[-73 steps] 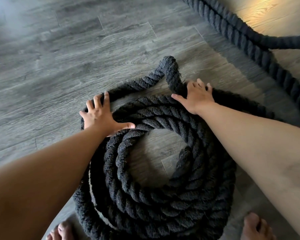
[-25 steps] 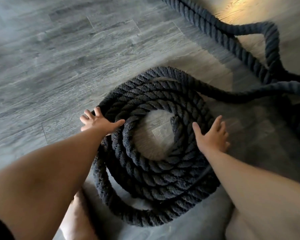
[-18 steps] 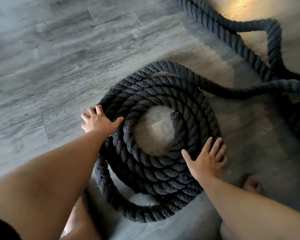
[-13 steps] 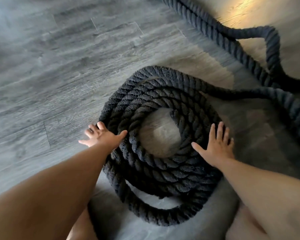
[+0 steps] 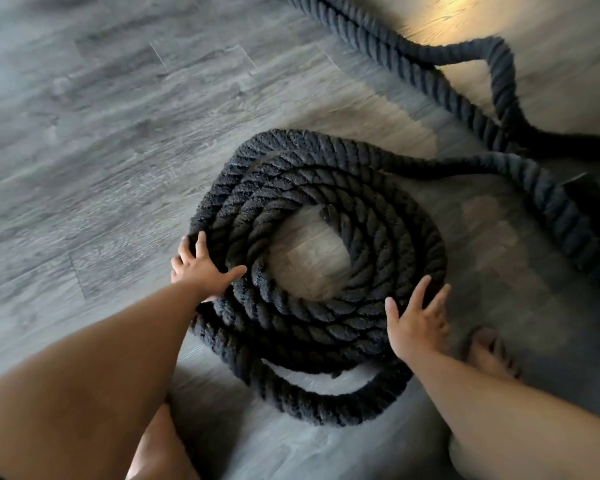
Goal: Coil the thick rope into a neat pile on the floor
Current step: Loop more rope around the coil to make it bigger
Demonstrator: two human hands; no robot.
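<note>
A thick black twisted rope (image 5: pixel 312 188) lies wound in several round loops on the grey wood floor, with bare floor showing in the middle of the coil. Its cut end (image 5: pixel 329 216) sticks up at the inner right of the ring. One outer loop (image 5: pixel 326 407) sags loose toward me. My left hand (image 5: pixel 201 268) presses flat on the coil's left side, fingers spread. On the near right edge of the coil rests my right hand (image 5: pixel 416 323), also flat with spread fingers. Neither hand grips the rope.
The uncoiled rope (image 5: pixel 548 202) leaves the coil's far side, runs right and bends back along the upper right (image 5: pixel 388 46). My bare right foot (image 5: pixel 489 355) stands right of the coil. My knees show at the bottom. A sunlit patch lies at the top right.
The far kink in the loop has been flattened into the coil since the oldest frame. My right hand slid down the coil's right side toward me. My left hand stayed on the left side.
</note>
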